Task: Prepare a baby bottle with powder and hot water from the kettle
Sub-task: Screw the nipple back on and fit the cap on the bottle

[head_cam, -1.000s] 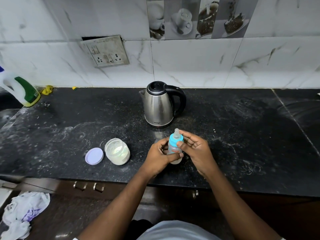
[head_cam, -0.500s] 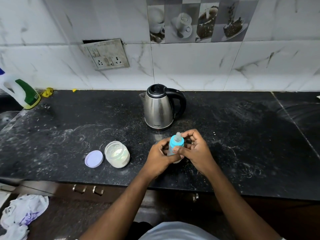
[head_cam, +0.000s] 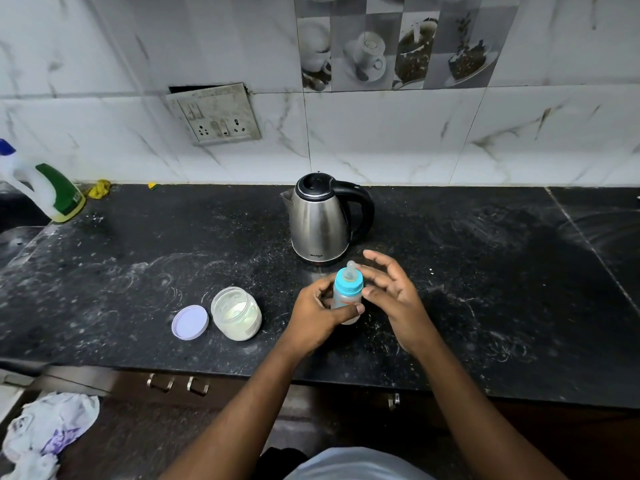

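A small baby bottle (head_cam: 347, 293) with a blue screw collar and clear teat stands upright on the black counter (head_cam: 138, 265), in front of the steel kettle (head_cam: 320, 218). My left hand (head_cam: 317, 315) wraps around the bottle's body. My right hand (head_cam: 394, 299) hovers at the collar's right side, fingers spread, thumb tip close to the collar. An open jar of white powder (head_cam: 237, 313) sits to the left, its lilac lid (head_cam: 189, 322) lying flat beside it.
A white and green spray bottle (head_cam: 52, 192) stands at the far left by the wall. A wall socket plate (head_cam: 216, 114) is above the counter. Drawer handles (head_cam: 178, 384) sit below the counter edge, and a crumpled plastic bag (head_cam: 45, 431) lies on the floor.
My right hand has let go of the blue collar and opened its fingers. The left hand keeps its hold on the bottle.
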`<state>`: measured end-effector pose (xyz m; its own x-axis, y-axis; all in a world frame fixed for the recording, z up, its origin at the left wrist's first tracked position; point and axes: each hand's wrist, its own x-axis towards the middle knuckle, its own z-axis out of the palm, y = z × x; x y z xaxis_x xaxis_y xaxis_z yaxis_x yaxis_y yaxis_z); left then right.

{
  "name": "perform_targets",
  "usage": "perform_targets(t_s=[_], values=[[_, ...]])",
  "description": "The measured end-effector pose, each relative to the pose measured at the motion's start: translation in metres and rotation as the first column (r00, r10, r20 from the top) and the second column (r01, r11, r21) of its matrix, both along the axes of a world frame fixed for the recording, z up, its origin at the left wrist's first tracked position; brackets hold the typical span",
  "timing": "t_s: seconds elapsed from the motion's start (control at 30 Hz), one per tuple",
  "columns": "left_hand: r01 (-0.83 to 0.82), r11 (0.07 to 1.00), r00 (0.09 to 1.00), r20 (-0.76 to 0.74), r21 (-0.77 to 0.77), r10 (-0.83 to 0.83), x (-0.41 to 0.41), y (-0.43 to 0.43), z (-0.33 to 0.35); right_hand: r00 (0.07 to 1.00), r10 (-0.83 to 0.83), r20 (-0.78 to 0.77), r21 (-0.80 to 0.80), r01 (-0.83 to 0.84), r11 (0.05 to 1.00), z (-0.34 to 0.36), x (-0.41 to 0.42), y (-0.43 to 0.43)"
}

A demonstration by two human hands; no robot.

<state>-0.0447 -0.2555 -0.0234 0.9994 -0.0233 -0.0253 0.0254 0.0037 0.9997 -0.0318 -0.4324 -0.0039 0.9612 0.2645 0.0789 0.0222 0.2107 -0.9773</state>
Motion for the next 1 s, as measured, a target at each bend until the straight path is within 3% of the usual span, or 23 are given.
perform_targets(t_s=[0.23, 0.43, 0.63, 0.77, 0.83, 0.93, 1.0], values=[[-0.014, 1.0, 1.0, -0.021, -0.015, 0.014, 0.002, 0.002, -0.006, 0.989, -0.148, 0.011, -0.035, 0.148, 0.988, -0.004, 0.002, -0.001], [0.065, 0.998, 0.998, -0.009, -0.021, -0.065, -0.003, 0.001, -0.005, 0.998, 0.057, 0.009, -0.069, -0.056, 0.996, -0.001, 0.001, 0.001], [0.111, 0.993, 0.994, -0.012, -0.027, -0.112, -0.005, 0.001, -0.003, 1.0, -0.013, -0.006, -0.171, 0.012, 0.985, -0.003, 0.001, 0.002], [0.134, 0.991, 0.991, -0.004, -0.019, -0.134, -0.005, 0.0, 0.0, 0.988, 0.154, -0.006, -0.189, -0.152, 0.97, 0.001, 0.001, -0.007], [0.131, 0.991, 0.991, -0.005, -0.005, -0.131, -0.005, 0.0, 0.0, 0.99, 0.129, 0.053, -0.284, -0.109, 0.953, 0.003, 0.002, -0.006], [0.13, 0.991, 0.991, -0.019, -0.017, -0.13, -0.007, -0.001, -0.002, 0.995, -0.038, 0.094, -0.427, 0.074, 0.901, 0.005, 0.001, 0.0], [0.168, 0.986, 0.985, -0.028, -0.019, -0.168, -0.007, -0.001, -0.004, 0.997, 0.036, 0.062, -0.402, -0.008, 0.916, 0.006, 0.001, -0.001]])
